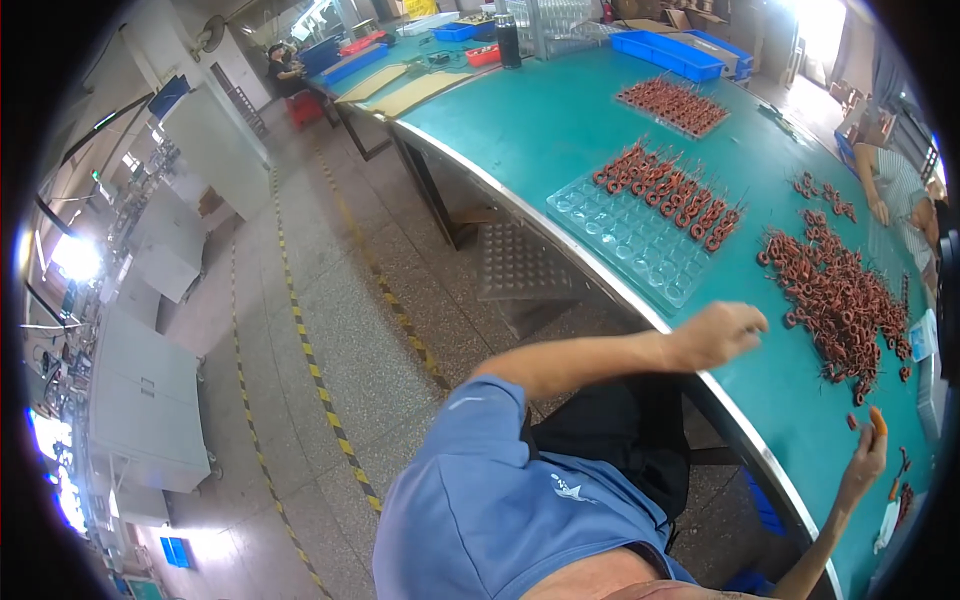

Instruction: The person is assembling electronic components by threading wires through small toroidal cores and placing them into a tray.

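My left hand (712, 336) hovers over the near table edge, below a clear plastic tray (620, 240). Its fingers are curled in and slightly blurred, so whatever they hold is hidden. Reddish-brown ring coils (675, 195) with thin wire leads stand in rows in the tray's far part; its nearer pockets are bare. To the right lies a big loose heap of the same coils (835, 295). Below this heap is my right hand (864, 464), thumb and fingers apart, with an orange cover on one fingertip. A small reddish piece (852, 422) shows beside its fingertips; contact is unclear.
A second filled coil tray (675, 105) sits farther up the green table (530, 130). Blue bins (668, 54) and a dark bottle (508, 42) stand at the back. Across the table, at right, a co-worker's arm (874, 190) reaches in. Orange-handled pliers (895, 487) lie near my right hand.
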Action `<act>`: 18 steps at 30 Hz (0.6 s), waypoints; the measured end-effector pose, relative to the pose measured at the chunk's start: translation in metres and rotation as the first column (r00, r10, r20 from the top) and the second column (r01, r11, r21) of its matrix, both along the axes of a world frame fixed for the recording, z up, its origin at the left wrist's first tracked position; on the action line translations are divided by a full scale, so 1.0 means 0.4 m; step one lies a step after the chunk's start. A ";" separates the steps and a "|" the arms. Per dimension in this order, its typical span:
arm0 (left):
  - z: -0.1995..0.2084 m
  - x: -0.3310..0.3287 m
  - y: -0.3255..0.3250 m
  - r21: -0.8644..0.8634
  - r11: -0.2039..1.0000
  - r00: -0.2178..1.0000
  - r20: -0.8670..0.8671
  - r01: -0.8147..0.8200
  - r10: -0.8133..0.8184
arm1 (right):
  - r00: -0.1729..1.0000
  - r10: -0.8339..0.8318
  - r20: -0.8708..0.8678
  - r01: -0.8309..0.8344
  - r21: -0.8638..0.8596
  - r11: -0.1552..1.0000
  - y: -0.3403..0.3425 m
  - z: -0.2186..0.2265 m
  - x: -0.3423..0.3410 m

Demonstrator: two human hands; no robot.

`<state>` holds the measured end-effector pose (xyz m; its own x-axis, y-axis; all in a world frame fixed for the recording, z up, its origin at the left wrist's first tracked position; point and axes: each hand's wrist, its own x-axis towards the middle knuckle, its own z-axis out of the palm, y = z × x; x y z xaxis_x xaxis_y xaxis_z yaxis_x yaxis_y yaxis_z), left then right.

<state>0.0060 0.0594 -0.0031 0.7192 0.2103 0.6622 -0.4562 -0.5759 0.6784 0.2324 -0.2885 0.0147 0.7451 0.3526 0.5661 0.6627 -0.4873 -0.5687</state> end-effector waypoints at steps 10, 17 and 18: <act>-0.032 -0.024 -0.206 -0.441 0.854 0.914 -0.154 0.276 -0.375 | 0.791 0.498 -0.354 -0.382 0.350 0.855 0.291 -0.001 -0.295; -0.047 -0.056 -0.221 -0.451 0.865 0.963 -0.041 0.219 -0.265 | 0.771 0.516 -0.372 -0.307 0.494 0.814 0.338 -0.026 -0.374; -0.044 -0.055 -0.218 -0.450 0.866 0.963 -0.041 0.219 -0.265 | 0.779 0.501 -0.377 -0.297 0.482 0.824 0.338 -0.023 -0.375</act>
<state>-0.0161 -0.0278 -0.0208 0.8415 0.2726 0.4664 -0.4603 -0.0900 0.8832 0.0822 -0.1533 0.0053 0.7884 0.5150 0.3364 0.3464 0.0801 -0.9346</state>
